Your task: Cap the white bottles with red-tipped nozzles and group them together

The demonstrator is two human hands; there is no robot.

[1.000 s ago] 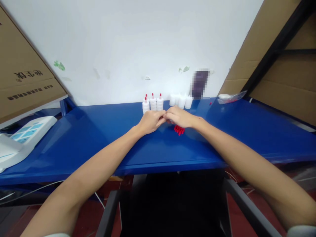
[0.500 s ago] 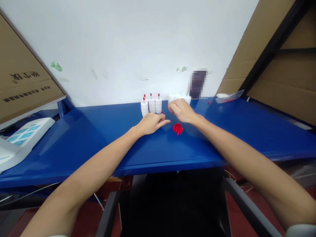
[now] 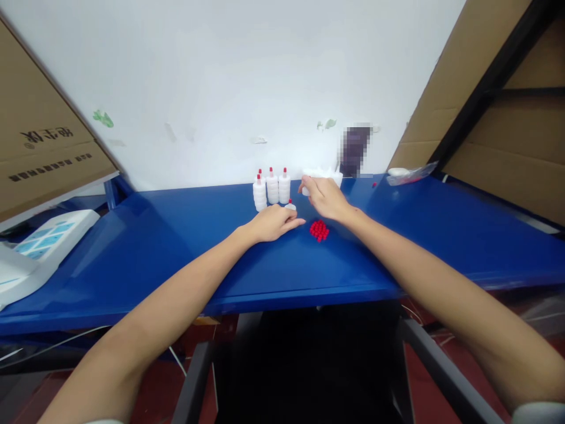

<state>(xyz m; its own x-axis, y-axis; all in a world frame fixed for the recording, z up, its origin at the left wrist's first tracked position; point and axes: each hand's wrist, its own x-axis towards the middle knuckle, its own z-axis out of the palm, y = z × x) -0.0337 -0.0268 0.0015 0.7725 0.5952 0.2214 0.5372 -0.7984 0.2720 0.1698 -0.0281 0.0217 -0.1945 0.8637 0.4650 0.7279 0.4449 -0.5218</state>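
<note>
My left hand [image 3: 274, 223] rests low over the blue table, its thumb stretched to the right. Its curled fingers are around a small white bottle [image 3: 290, 206] with a red tip, mostly hidden behind the hand. My right hand [image 3: 325, 197] is bent at the wrist in front of a group of white items [image 3: 323, 173] by the wall. Its fingers are curled downward, and what they hold, if anything, cannot be made out. Between and below the hands lies a pile of small red caps [image 3: 318, 230]. Several white ribbed bottles with red tips [image 3: 272, 188] stand upright behind my left hand.
The blue table [image 3: 168, 247] meets a white wall. A lone red cap [image 3: 374, 185] and a clear plastic bag [image 3: 412, 175] lie at the back right. A white device with blue panels [image 3: 48, 244] sits at the left. Cardboard [image 3: 44, 118] flanks the table.
My right hand's fingers have loosened and point further down and left. My left hand has barely moved; more of the white bottle beside it shows now.
</note>
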